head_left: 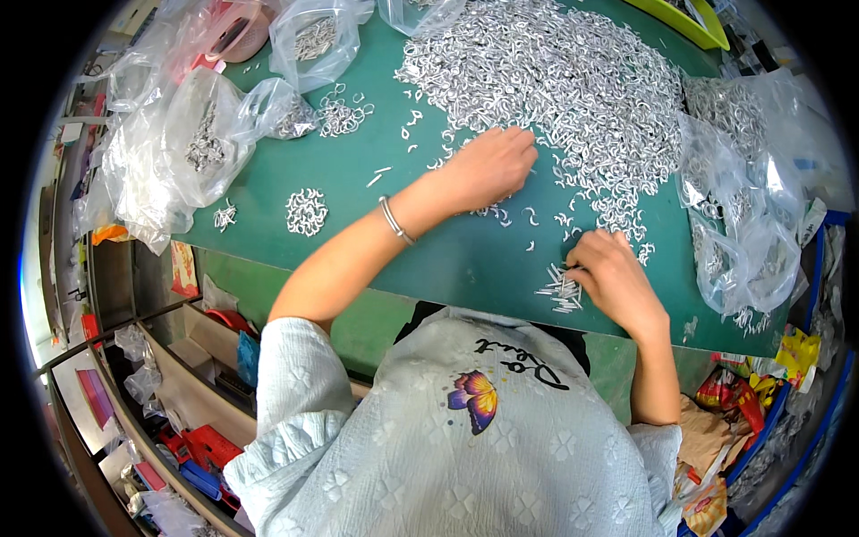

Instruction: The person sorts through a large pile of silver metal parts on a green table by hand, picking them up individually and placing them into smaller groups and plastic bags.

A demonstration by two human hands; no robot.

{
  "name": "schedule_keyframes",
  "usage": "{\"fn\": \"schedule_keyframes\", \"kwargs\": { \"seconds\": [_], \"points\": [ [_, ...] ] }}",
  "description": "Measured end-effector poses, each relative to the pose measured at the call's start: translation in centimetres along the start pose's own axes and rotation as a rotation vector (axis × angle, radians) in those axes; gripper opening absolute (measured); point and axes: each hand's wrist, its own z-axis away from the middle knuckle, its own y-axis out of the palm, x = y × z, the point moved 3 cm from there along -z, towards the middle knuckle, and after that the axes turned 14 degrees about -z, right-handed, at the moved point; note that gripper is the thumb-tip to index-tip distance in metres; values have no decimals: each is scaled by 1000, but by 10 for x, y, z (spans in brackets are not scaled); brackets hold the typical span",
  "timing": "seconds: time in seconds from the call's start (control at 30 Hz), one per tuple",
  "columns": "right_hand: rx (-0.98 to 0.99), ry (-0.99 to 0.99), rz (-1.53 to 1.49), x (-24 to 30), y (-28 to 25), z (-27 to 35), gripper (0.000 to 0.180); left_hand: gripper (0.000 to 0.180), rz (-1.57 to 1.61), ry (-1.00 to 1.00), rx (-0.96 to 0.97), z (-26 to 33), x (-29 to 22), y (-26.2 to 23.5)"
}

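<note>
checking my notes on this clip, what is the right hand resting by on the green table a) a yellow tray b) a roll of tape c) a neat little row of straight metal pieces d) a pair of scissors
c: the right hand has its fingertips at a small row of straight metal pieces near the green table edge.

Clear plastic bags [170, 152] and a yellow-green tray [684, 22] ring the green table [447, 259].

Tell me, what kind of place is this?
Probably a small workshop for sorting or assembling parts by hand. A green table holds a big pile of tiny metal hooks, clear bags hold more of them, and both hands, left and right, pick through them.
</note>
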Motion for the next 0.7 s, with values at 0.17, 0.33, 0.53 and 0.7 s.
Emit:
{"fn": "schedule_keyframes", "kwargs": {
  "seconds": [0.17, 0.33, 0.53, 0.7],
  "points": [
    [-165, 25, -54, -9, -1, 6, 15, 9, 43, 101, 41, -5, 5, 4],
    [-229, 65, -113, -14, -7, 18, 16, 9, 253, -96, -51, -4, 1, -4],
    [-151, 82, -105, -12, 4, 24, 16, 12, 303, 41, 69, 17, -96, -25],
    [-178, 147, -192, -17, -13, 19, 14, 15, 335, 6, 158, 33, -126, -23]
  ]
}}
